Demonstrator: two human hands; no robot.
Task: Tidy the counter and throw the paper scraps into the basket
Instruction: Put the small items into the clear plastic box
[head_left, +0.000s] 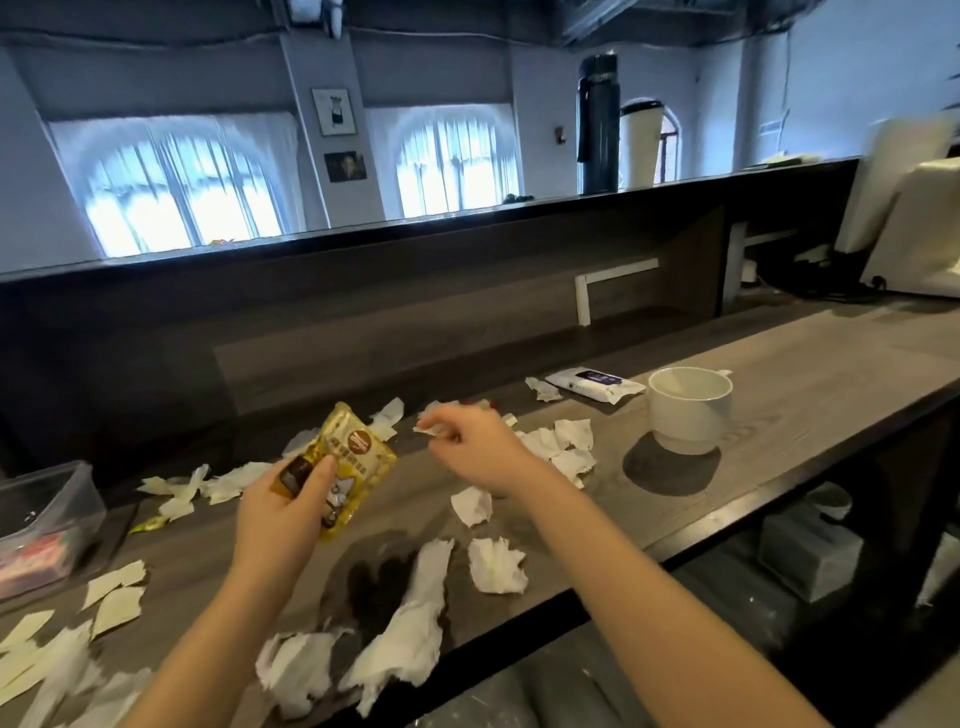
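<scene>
My left hand (283, 506) grips a yellow snack packet (348, 457) and holds it a little above the wooden counter (779, 415). To its right, my right hand (480, 447) pinches a small white paper scrap (427, 428) between thumb and fingertips. Several torn white paper scraps lie scattered over the counter: one (496, 564) near the front edge, a long strip (415, 613) beside a dark wet stain (371, 582), more (563, 441) behind my right hand and more (117, 597) at the left. A small white basket (688, 410) stands on the counter at the right.
A pack of wet wipes (597, 383) lies behind the basket. A clear plastic box (44, 525) with coloured items sits at the far left. A raised dark ledge (415, 291) runs along the back, with two tall flasks (600, 124) on top. White equipment (914, 218) stands at the right.
</scene>
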